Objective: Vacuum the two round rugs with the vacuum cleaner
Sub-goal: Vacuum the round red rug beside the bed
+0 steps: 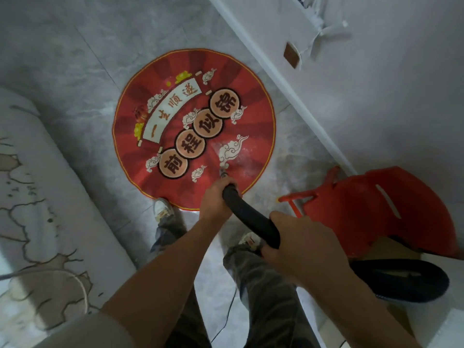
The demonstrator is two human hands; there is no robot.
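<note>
Red rug (190,71), 1 of 2, seems mid-vacuuming; left hand (217,199) and right hand (303,249) clench the hose (251,217); next, sweep the dusty patch (242,156).

left hand (216,199) grips hose (251,217) ahead | right hand (301,244) grips hose behind

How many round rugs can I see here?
1: the red round rug lies on the grey floor ahead of the person's feet. A second may be out of view.
</note>
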